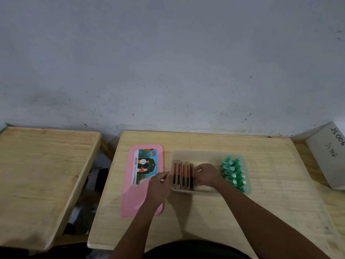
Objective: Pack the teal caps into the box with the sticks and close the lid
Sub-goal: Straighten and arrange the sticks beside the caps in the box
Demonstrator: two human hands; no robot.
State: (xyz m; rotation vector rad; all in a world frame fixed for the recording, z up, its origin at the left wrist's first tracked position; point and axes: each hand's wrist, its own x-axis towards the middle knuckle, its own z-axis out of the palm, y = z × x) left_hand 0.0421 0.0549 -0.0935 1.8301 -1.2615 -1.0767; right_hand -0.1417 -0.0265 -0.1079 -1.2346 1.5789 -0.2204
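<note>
Teal caps (234,173), red-and-black sticks (182,176), pink lid (130,202), pale wood table (261,212)

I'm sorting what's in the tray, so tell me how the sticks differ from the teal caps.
The sticks are long, flat, gold-edged bars with red and black faces; the teal caps are small, round and green with shiny tops. The sticks sit side by side at the box's left end, the caps in two rows at its right. Both hands touch the sticks, not the caps. Both groups lie in the box.
</note>
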